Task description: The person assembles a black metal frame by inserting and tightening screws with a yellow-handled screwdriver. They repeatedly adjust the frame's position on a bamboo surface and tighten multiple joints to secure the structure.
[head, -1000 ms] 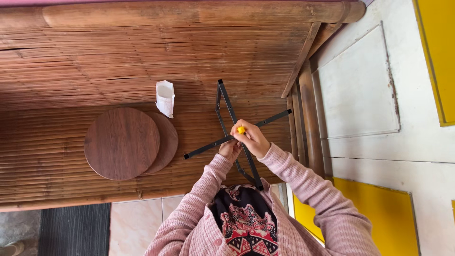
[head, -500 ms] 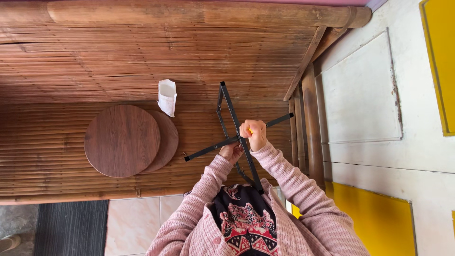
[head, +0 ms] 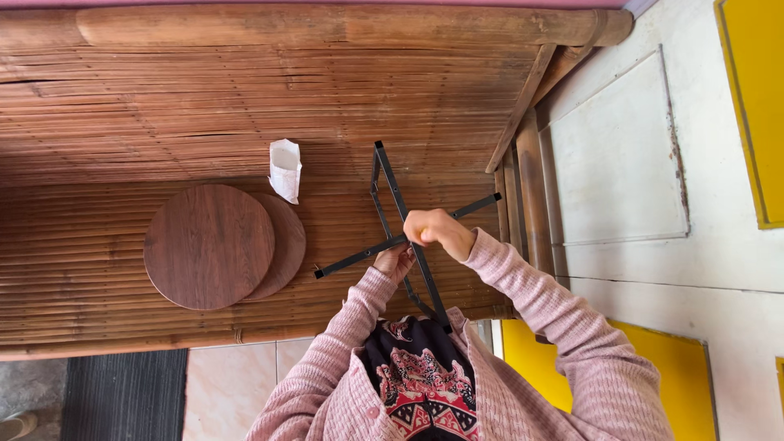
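Head view, looking straight down over a bamboo bench [head: 122,122].

At centre, a black metal frame [head: 390,196] of crossed bars, standing on the bench slats just beyond a pink-sleeved lap. Right hand [head: 438,231] closed in a fist right at the crossing of the bars, seemingly around something small; what is inside the fist cannot be told. Left hand [head: 394,263] just below, at 7 o'clock from the right, fingers curled on the lower bar as if steadying it.

Judged step: joining or tightening the bars at their crossing. Next move likely calls for a firm hold on the frame with the left hand and a careful, small turn or press from the right, kept square to the joint.

At 9 o'clock from the frame, well apart: two round brown wooden discs [head: 209,245], overlapping, the nearer on top and the other showing at its right edge.

At 10 o'clock from the frame, near the discs' upper right: a small white packet [head: 285,169], crumpled, open at the top, no markings legible.

At 3 o'clock, a pale wall panel [head: 621,155]; yellow panels [head: 755,98] at the far right edge and lower right.
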